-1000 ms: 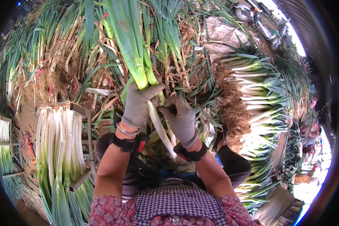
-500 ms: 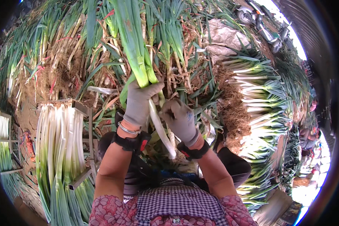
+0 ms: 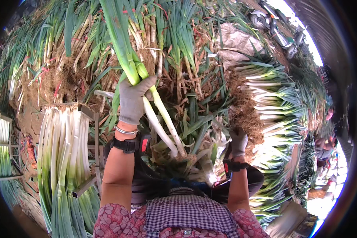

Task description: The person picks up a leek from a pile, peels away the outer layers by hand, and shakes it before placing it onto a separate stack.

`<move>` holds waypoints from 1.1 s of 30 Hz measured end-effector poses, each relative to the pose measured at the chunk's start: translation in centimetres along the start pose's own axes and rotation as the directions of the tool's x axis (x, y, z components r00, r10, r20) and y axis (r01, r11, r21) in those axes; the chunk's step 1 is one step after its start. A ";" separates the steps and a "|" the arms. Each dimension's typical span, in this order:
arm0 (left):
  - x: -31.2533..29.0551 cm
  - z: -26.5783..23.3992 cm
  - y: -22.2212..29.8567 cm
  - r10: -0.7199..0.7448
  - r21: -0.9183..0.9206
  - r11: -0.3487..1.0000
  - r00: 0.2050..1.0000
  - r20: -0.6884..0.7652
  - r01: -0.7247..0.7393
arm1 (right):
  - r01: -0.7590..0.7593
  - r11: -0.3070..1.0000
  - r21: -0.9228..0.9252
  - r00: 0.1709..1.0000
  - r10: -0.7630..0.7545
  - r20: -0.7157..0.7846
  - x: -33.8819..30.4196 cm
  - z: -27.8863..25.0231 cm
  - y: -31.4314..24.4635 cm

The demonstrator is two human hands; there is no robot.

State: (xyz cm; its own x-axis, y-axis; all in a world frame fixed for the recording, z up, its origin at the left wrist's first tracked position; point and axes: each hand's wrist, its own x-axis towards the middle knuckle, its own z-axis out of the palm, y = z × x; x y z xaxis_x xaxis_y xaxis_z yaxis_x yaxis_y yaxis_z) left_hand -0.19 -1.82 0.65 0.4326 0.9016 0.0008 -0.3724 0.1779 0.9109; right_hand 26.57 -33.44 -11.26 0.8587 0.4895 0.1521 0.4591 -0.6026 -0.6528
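Left-hand grip (image 3: 136, 95), grey-gloved, clamped round two leeks (image 3: 158, 125): smooth white shanks slanting down over pale leaf scraps (image 3: 204, 156), flat green blades upward. Right-hand grip (image 3: 238, 142): moved from beside the leeks to wiry brown roots (image 3: 248, 119) at right; closure cannot be told. Square-tubed metal frame (image 3: 85, 187), left, holding massed leeks (image 3: 61, 146).

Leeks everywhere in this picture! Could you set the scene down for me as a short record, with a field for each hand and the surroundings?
Left hand: grey-gloved, closed around two leeks, green leaves above the grip, white ends below
Right hand: grey-gloved, by the brown roots on the right; whether it holds anything is unclear
Left side: pale-stalked leeks bunched in a metal frame
Right side: a long row of leeks, roots inward
Clothing: checked apron, flowered sleeves
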 end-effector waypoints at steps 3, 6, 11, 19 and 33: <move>-0.2 -0.1 -0.4 0.014 0.016 1.000 1.000 -0.023 -0.014 | 0.154 0.988 0.020 0.985 -0.155 0.079 -0.7 0.9 -9.5; -0.2 0.5 -1.7 0.052 0.060 0.997 0.998 0.024 -0.054 | 0.147 0.813 0.563 0.890 -0.358 0.284 -2.8 4.9 -18.8; -0.7 1.5 -0.7 -0.034 0.048 0.998 0.990 0.138 0.027 | -0.182 0.597 0.782 0.858 -0.291 0.423 -3.0 8.8 -23.6; -0.6 0.5 0.3 -0.001 0.149 0.989 0.991 0.135 -0.019 | -0.499 0.563 0.659 0.641 -0.273 0.718 -2.3 6.9 -23.9; -0.9 1.4 -1.9 0.016 0.293 0.956 0.999 0.042 -0.027 | 0.329 0.903 0.276 0.847 -0.411 0.338 -2.2 6.8 -25.7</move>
State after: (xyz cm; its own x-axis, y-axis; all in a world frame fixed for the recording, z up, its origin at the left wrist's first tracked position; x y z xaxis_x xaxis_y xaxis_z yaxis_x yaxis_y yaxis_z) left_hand 1.28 -3.52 -0.51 0.4606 0.8870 0.0322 -0.1270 0.0300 0.9914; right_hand 11.29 -14.74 0.13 0.4611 0.8752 0.1466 0.6343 -0.2095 -0.7442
